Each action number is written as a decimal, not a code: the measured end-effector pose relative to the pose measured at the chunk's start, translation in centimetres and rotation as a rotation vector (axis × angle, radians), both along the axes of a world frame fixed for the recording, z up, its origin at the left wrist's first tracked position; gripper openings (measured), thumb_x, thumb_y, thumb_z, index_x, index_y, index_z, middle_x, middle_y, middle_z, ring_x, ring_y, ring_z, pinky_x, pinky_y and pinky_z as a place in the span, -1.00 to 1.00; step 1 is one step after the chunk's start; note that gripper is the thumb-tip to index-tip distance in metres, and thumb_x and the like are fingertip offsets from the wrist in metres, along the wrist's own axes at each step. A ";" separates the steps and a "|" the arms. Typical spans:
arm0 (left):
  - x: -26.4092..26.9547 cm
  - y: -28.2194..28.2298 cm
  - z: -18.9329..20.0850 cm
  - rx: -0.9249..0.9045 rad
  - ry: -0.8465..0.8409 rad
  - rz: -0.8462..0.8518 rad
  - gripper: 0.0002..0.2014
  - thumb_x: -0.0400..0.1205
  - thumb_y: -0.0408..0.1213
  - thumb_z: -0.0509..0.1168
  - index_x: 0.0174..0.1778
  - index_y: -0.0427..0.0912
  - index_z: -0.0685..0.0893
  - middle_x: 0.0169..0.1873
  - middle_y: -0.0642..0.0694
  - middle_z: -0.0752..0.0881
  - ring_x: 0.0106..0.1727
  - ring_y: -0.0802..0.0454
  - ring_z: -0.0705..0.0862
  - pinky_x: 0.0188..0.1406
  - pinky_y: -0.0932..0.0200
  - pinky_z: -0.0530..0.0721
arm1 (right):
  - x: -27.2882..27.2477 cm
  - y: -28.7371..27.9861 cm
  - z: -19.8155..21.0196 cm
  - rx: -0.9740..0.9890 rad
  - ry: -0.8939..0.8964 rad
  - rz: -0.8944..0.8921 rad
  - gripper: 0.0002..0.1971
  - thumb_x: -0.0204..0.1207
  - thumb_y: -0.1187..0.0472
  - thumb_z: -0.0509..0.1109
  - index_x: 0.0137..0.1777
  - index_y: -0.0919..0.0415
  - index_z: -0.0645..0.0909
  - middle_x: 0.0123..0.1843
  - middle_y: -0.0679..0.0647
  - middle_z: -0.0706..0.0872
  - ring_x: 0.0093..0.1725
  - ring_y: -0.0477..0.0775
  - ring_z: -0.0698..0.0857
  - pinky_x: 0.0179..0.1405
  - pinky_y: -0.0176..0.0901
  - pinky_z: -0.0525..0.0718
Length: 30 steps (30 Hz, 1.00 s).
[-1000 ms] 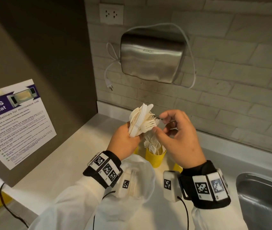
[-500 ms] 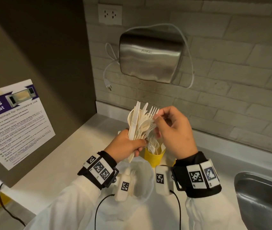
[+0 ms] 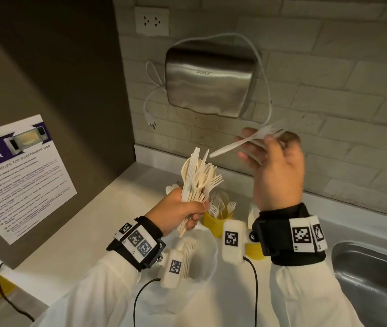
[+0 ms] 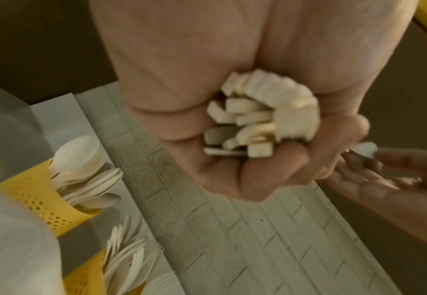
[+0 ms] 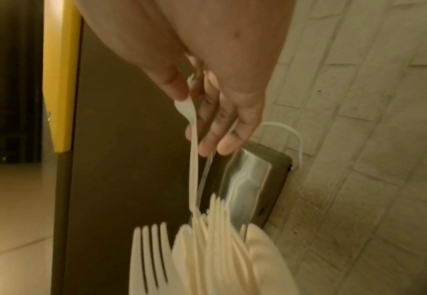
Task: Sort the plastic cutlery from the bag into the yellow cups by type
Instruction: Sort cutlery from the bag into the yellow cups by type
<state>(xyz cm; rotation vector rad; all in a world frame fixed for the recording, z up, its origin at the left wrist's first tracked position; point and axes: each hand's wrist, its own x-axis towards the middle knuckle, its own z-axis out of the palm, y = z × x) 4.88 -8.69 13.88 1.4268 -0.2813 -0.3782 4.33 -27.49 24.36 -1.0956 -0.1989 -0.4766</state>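
My left hand (image 3: 178, 213) grips a bundle of white plastic cutlery (image 3: 197, 178), forks, spoons and knives fanned upward; their handle ends (image 4: 262, 117) show inside the fist. My right hand (image 3: 275, 161) is raised up and to the right and pinches a white fork (image 3: 242, 143) near its head, handle pointing back at the bundle. A second handle seems to lie under the fingers (image 5: 222, 127). Below stand a yellow cup with forks (image 3: 213, 225) and a yellow cup with spoons (image 4: 38, 195). A further yellow cup (image 3: 254, 251) is half hidden by my right wrist.
A clear plastic bag (image 3: 202, 256) with more cutlery lies on the white counter (image 3: 81, 227) under my left wrist. A steel hand dryer (image 3: 208, 83) hangs on the brick wall. A steel sink (image 3: 372, 279) is at the right, a microwave notice (image 3: 20, 175) at the left.
My right hand has drawn a fork out of the bundle and lifted it up and to the right. The left hand keeps the bundle in about the same place.
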 end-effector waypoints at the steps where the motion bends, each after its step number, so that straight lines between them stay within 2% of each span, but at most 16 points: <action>1: -0.1 0.0 0.0 -0.028 0.016 -0.009 -0.94 0.58 -0.37 0.43 -0.11 -0.19 0.67 -0.48 -0.12 0.48 -0.57 0.01 0.41 -0.56 0.19 0.45 | -0.3 -0.3 0.3 0.092 -0.036 0.004 -0.90 0.80 0.31 0.12 0.20 0.12 0.40 0.07 0.26 0.82 0.10 0.42 0.83 0.04 0.25 0.78; 2: -0.1 -0.1 0.0 -0.055 0.031 -0.020 -0.93 0.58 -0.37 0.43 -0.10 -0.20 0.66 -0.49 -0.12 0.47 -0.58 0.03 0.41 -0.57 0.20 0.45 | -0.4 -0.6 0.5 0.145 -0.064 0.008 -0.90 0.82 0.29 0.10 0.21 0.08 0.37 0.01 0.26 0.78 0.02 0.41 0.82 0.05 0.32 0.77; 3: -0.1 -0.1 0.1 -0.080 0.044 -0.027 -0.92 0.58 -0.37 0.43 -0.09 -0.20 0.65 -0.49 -0.11 0.46 -0.59 0.04 0.41 -0.57 0.21 0.44 | -0.5 -1.0 0.4 0.156 -0.075 0.014 -0.90 0.83 0.26 0.09 0.23 0.05 0.35 -0.07 0.21 0.71 -0.12 0.33 0.79 -0.04 0.32 0.78; 5: -0.1 -0.2 0.3 -0.123 0.072 -0.031 -0.89 0.56 -0.37 0.43 -0.08 -0.21 0.63 -0.50 -0.11 0.45 -0.61 0.06 0.41 -0.58 0.23 0.42 | -0.4 -1.7 -0.4 0.065 -0.055 0.047 -0.88 0.82 0.20 0.12 0.25 -0.03 0.38 -0.20 0.06 0.53 -0.32 0.07 0.57 -0.31 0.07 0.69; 6: 0.0 -0.3 0.4 -0.144 0.081 -0.035 -0.87 0.55 -0.37 0.45 -0.08 -0.21 0.62 -0.51 -0.10 0.45 -0.62 0.07 0.41 -0.58 0.24 0.41 | -0.5 -1.7 -0.9 -0.035 -0.029 0.073 -0.89 0.80 0.16 0.18 0.23 -0.06 0.44 -0.25 -0.01 0.48 -0.35 -0.01 0.48 -0.36 -0.05 0.59; 8: 0.1 -0.7 0.5 -0.182 0.092 -0.054 -0.79 0.49 -0.32 0.50 -0.08 -0.22 0.61 -0.52 -0.09 0.45 -0.63 0.08 0.41 -0.59 0.24 0.41 | -0.7 -1.5 -1.9 -0.321 0.048 0.072 -0.93 0.73 0.11 0.34 0.15 0.00 0.61 -0.34 -0.18 0.52 -0.38 -0.14 0.48 -0.31 -0.16 0.52; 10: 0.0 -1.1 0.7 -0.204 0.095 -0.060 -0.75 0.43 -0.28 0.52 -0.09 -0.23 0.61 -0.53 -0.08 0.45 -0.64 0.09 0.42 -0.60 0.24 0.40 | -1.1 -0.7 -3.0 -0.584 0.080 0.055 -0.90 0.64 0.16 0.48 0.03 0.17 0.68 -0.43 -0.18 0.55 -0.45 -0.19 0.47 -0.32 -0.23 0.51; 13: -0.1 -1.7 1.0 -0.200 0.064 -0.032 -0.94 0.47 -0.34 0.47 -0.22 -0.17 0.72 -0.54 -0.11 0.47 -0.64 0.05 0.45 -0.58 0.21 0.42 | -1.6 0.7 -3.9 -0.818 0.056 0.014 -0.82 0.56 0.08 0.57 -0.14 0.08 0.63 -0.48 -0.06 0.39 -0.47 -0.08 0.36 -0.43 -0.13 0.43; 14: -0.2 -1.8 0.9 -0.207 0.056 -0.024 -0.95 0.49 -0.33 0.47 -0.20 -0.17 0.72 -0.52 -0.12 0.47 -0.63 0.04 0.46 -0.57 0.20 0.44 | -1.6 0.8 -3.8 -0.830 0.046 -0.008 -0.83 0.57 0.09 0.57 -0.15 0.07 0.64 -0.48 0.00 0.41 -0.47 -0.08 0.38 -0.44 -0.13 0.45; 17: -0.1 -1.7 0.8 -0.233 0.059 -0.023 -0.76 0.48 -0.24 0.51 -0.07 -0.25 0.62 -0.47 -0.13 0.51 -0.61 0.04 0.49 -0.59 0.22 0.50 | -1.2 0.8 -3.7 -0.785 0.042 -0.076 -0.84 0.63 0.15 0.50 -0.14 0.20 0.71 -0.39 0.26 0.60 -0.42 -0.07 0.49 -0.40 -0.07 0.53; 19: -0.1 -1.6 1.0 -0.227 0.046 -0.018 -0.78 0.52 -0.25 0.50 -0.04 -0.25 0.62 -0.45 -0.14 0.54 -0.59 0.03 0.51 -0.59 0.23 0.52 | -1.1 0.9 -3.8 -0.725 0.043 -0.106 -0.82 0.66 0.20 0.46 -0.15 0.28 0.70 -0.41 0.15 0.59 -0.42 -0.11 0.48 -0.40 -0.15 0.50; 22: -0.1 -1.6 1.2 -0.189 -0.004 0.030 -0.82 0.57 -0.28 0.45 0.00 -0.28 0.68 -0.45 -0.19 0.61 -0.59 -0.01 0.56 -0.59 0.21 0.57 | -1.5 1.4 -4.1 -0.686 0.062 0.008 -0.86 0.64 0.20 0.50 -0.09 0.26 0.70 -0.44 -0.05 0.60 -0.47 -0.14 0.55 -0.41 -0.29 0.56; 25: -0.2 -1.7 1.2 -0.182 -0.031 0.078 -0.80 0.61 -0.28 0.39 0.07 -0.31 0.68 -0.39 -0.23 0.71 -0.56 -0.02 0.64 -0.57 0.18 0.63 | -1.5 1.4 -4.1 -0.712 0.036 -0.014 -0.88 0.64 0.20 0.49 -0.10 0.23 0.68 -0.43 -0.09 0.63 -0.47 -0.20 0.58 -0.40 -0.33 0.56; 27: -0.3 -1.6 1.1 -0.197 -0.040 0.092 -0.79 0.60 -0.28 0.38 0.07 -0.31 0.65 -0.33 -0.25 0.76 -0.57 -0.01 0.64 -0.57 0.20 0.64 | -1.0 1.3 -4.0 -0.654 0.020 -0.073 -0.85 0.69 0.15 0.43 -0.09 0.18 0.64 -0.36 -0.07 0.61 -0.38 -0.12 0.56 -0.34 -0.19 0.57; 29: -0.2 -1.5 1.0 -0.190 -0.054 0.104 -0.81 0.61 -0.27 0.38 0.07 -0.29 0.66 -0.32 -0.24 0.77 -0.59 0.00 0.62 -0.58 0.20 0.63 | -0.4 1.2 -4.1 -0.526 0.025 -0.110 -0.86 0.73 0.01 0.30 -0.03 0.01 0.57 -0.26 -0.04 0.57 -0.30 -0.02 0.54 -0.27 0.04 0.57; 30: -0.2 -1.4 0.9 -0.182 -0.058 0.106 -0.82 0.61 -0.26 0.38 0.06 -0.27 0.67 -0.33 -0.23 0.77 -0.60 0.01 0.62 -0.58 0.20 0.62 | 0.0 1.1 -4.1 -0.440 0.046 -0.138 -0.87 0.76 0.00 0.23 0.00 -0.04 0.54 -0.23 -0.05 0.57 -0.29 -0.03 0.54 -0.26 0.04 0.56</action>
